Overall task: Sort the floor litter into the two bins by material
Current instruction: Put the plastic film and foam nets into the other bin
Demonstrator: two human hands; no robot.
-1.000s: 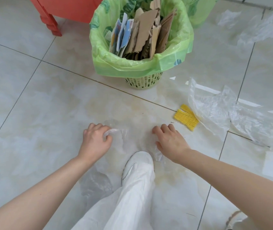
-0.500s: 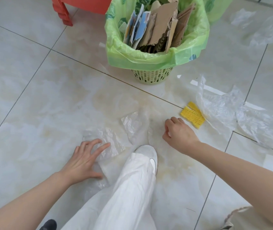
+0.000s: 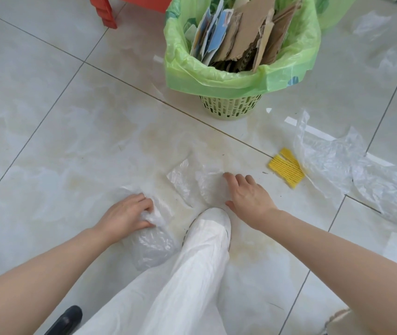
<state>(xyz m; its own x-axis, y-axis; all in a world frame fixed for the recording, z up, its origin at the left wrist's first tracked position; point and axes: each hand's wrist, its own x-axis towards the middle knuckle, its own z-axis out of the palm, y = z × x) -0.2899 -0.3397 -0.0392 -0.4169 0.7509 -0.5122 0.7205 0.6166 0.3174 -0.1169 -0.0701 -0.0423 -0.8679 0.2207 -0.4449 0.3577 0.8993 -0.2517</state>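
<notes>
A crumpled clear plastic bag is lying on the floor tiles beside the white shoe, and the left hand is pinching it with curled fingers. The right hand is resting spread fingers on a flat plastic sheet. The green-lined bin is holding cardboard beyond.

A home: glossy tiled floor, lined wastebasket, red stool.
</notes>
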